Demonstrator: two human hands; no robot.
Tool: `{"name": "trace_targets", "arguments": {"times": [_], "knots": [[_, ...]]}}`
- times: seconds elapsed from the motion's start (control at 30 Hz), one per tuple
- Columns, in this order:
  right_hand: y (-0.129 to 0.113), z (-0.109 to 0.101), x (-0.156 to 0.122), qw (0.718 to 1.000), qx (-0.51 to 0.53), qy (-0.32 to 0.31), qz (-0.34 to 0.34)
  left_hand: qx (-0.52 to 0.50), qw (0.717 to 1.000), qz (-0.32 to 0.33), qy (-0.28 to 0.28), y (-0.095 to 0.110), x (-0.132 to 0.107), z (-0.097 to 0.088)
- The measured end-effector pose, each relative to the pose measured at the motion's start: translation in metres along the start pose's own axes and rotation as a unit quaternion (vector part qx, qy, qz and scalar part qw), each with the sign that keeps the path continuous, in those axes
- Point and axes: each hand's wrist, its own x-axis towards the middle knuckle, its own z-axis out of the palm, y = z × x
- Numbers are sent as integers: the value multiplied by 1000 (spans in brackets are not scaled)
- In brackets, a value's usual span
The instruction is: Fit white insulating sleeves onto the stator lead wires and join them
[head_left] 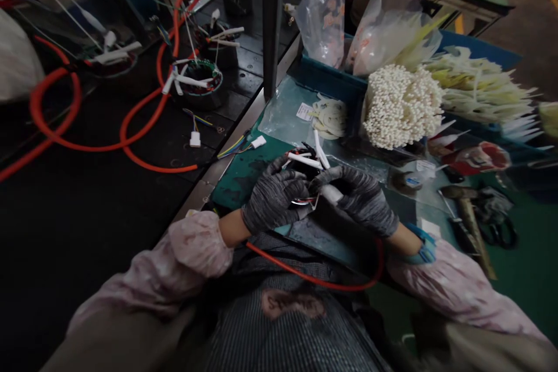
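A motor stator (pixel 310 170), with dark windings and white insulating sleeves (pixel 321 151) sticking up from it, is between my two hands over the near edge of the bench. My left hand (pixel 274 199), in a grey knit glove, curls round its left side. On the right, my gloved right hand (pixel 365 197) has thumb and forefinger closed about a thick white sleeve (pixel 331 193) at the stator's edge. Its other fingertips are partly hidden. Below my hands, a red cable (pixel 300 273) loops across my apron. The stator's underside is out of sight.
More stators (pixel 203 84) with red cables (pixel 131 154) stand on the dark roller line at left. White connectors (pixel 258 142) lie near the bench edge. Behind are a bundle of thin white sleeves (pixel 399 107), plastic bags (pixel 325 23) and flat insulating pieces (pixel 330 117). A hammer (pixel 475 232) rests at right.
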Motion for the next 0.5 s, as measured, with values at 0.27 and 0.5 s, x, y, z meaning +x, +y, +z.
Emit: {"name": "trace_targets", "arguments": {"times": [0.27,0.5], "knots": [[11,-4,-10,990,-21,-122,-74,2,997,-50,-55,2,-3,-2],[14,-10,-26,981,-79,-149,-93,-6,998,-55,-37,4,-1,-2]]}}
